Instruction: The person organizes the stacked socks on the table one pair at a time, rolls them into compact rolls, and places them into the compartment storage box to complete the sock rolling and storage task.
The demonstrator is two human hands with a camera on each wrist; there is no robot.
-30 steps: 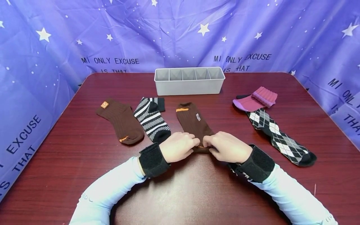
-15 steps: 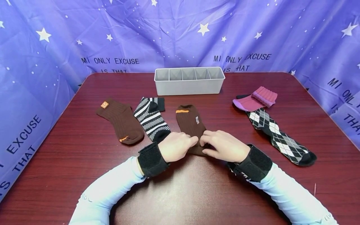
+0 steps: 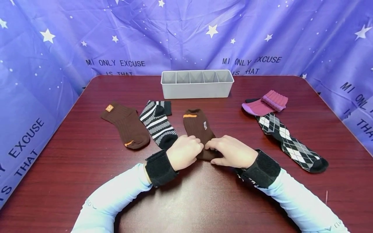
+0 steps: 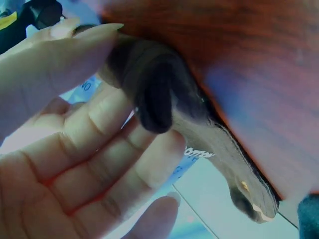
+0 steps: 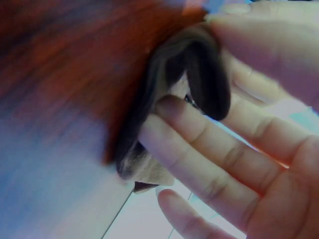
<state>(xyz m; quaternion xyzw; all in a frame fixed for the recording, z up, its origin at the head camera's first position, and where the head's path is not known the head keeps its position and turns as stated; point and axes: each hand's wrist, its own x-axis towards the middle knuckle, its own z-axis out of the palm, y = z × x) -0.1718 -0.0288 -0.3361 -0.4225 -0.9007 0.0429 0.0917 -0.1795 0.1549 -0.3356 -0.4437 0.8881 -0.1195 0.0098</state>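
Observation:
A brown sock (image 3: 196, 127) with an orange toe stripe and small white lettering lies in the middle of the table, toe end away from me. My left hand (image 3: 183, 151) pinches its near end between thumb and fingers from the left. From the right, my right hand (image 3: 233, 152) holds the same end. Both wrist views show the near end of the sock (image 4: 154, 84) curled over into a fold. In the right wrist view, two fingertips (image 5: 159, 132) reach against the fabric beneath that fold.
To the left lie another brown sock (image 3: 128, 127) with an orange label and a black-and-white striped sock (image 3: 159, 124). At right, a pink sock (image 3: 259, 106) overlaps an argyle sock (image 3: 294, 145). A grey divided box (image 3: 197, 90) stands at the table's back (image 3: 122, 87).
The sock's toe end has drawn slightly nearer to me, and its near end appears more folded over. My right hand has shifted a little left, its thumb more spread.

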